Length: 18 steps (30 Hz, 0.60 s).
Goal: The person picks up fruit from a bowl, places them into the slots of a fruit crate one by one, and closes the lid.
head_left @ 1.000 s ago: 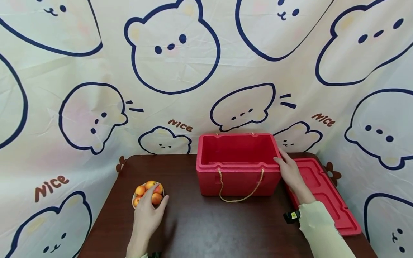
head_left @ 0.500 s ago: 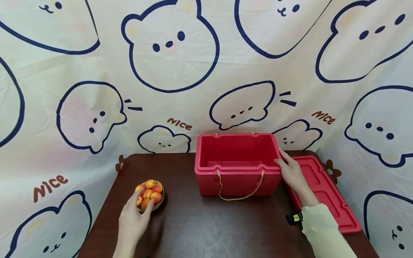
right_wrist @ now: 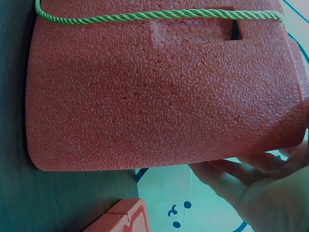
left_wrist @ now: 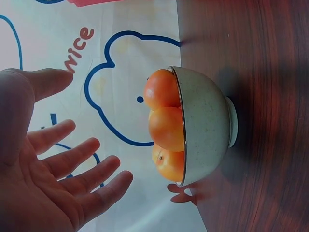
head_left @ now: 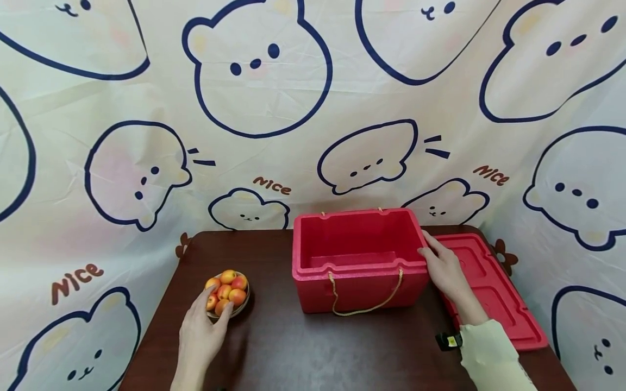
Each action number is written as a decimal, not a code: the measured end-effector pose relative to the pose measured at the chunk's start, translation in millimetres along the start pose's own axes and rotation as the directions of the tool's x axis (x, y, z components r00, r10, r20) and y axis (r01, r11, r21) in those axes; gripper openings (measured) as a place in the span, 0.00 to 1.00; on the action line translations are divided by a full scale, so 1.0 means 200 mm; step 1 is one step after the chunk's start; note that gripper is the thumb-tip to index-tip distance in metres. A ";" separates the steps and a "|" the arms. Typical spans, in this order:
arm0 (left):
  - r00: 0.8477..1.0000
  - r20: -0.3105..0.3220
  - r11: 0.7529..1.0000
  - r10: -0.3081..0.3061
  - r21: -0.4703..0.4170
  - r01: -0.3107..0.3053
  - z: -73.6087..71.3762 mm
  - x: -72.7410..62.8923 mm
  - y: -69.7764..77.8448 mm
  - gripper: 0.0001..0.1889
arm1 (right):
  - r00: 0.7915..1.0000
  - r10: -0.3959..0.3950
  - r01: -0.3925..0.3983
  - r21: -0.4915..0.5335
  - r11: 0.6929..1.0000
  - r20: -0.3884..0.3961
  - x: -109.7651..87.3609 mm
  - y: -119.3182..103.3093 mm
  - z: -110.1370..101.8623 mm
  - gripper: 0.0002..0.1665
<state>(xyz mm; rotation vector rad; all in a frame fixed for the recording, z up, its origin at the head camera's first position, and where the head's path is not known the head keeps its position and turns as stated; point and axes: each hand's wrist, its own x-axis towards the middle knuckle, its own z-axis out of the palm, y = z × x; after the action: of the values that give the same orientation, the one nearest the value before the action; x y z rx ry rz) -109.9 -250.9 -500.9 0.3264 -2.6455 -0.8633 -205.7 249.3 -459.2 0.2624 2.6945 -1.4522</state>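
My left hand (head_left: 201,331) hovers at the near left of a small bowl (left_wrist: 207,121), fingers spread and apart from it in the left wrist view. The speckled pale bowl has a dark rim and is heaped with orange-red fruits (left_wrist: 166,128) that look like apricots. At the right end of a lidless red foam box (head_left: 313,296), my right hand (head_left: 447,274) grips the upper edge, thumb tip at the rim. In the right wrist view that hand (right_wrist: 270,188) reaches the box's top corner, some fingertips hidden. A gold rope handle (head_left: 364,311) hangs on the box's front.
The red lid (head_left: 494,293) lies flat on the dark wooden table (head_left: 342,353), right of the box and partly under my right forearm. A fabric backdrop (head_left: 264,98) with bear drawings surrounds the table's back and sides.
My right hand has pulled the box nearer to me and slightly left. My left hand has drawn back to the left from above the fruits, then stayed there.
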 end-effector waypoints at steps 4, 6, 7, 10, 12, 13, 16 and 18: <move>0.999 0.034 1.000 -0.031 0.005 0.031 -0.01 0.01 0.00 0.32 | 1.000 0.010 -0.010 -0.002 1.000 0.001 -0.04 0.01 0.00 0.38; 0.998 0.047 0.999 -0.038 0.005 0.038 -0.01 0.01 0.00 0.32 | 1.000 0.006 -0.006 0.003 1.000 -0.003 -0.06 0.02 0.00 0.38; 0.998 0.049 0.999 -0.040 0.007 0.040 -0.01 0.01 0.00 0.32 | 1.000 0.002 -0.002 0.004 1.000 -0.007 -0.07 0.02 0.00 0.38; 0.998 0.048 0.999 -0.035 0.008 0.035 -0.01 0.02 -0.01 0.32 | 1.000 -0.006 0.006 0.010 1.000 -0.017 -0.10 0.02 0.01 0.38; 0.999 0.044 1.000 -0.029 0.011 0.028 -0.01 0.03 -0.01 0.31 | 1.000 -0.009 0.010 0.015 1.000 -0.027 -0.13 0.03 0.01 0.38; 0.999 0.040 1.000 -0.026 0.014 0.025 -0.01 0.03 -0.02 0.31 | 0.999 -0.011 0.011 0.018 1.000 -0.030 -0.14 0.03 0.01 0.38; 0.999 0.039 0.999 -0.028 0.022 0.027 0.00 0.04 -0.02 0.31 | 0.999 -0.025 0.025 0.021 0.999 -0.038 -0.17 0.03 0.03 0.38; 0.998 0.045 0.999 -0.036 0.028 0.035 0.00 0.04 -0.03 0.32 | 0.998 -0.042 0.043 0.014 0.999 -0.046 -0.19 0.03 0.04 0.37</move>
<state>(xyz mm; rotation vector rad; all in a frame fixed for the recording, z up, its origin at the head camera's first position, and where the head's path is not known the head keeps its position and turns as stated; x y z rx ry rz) -117.0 -258.5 -501.6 0.3659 -2.7031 -0.8560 -166.6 242.1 -463.2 0.2434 2.7419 -1.4967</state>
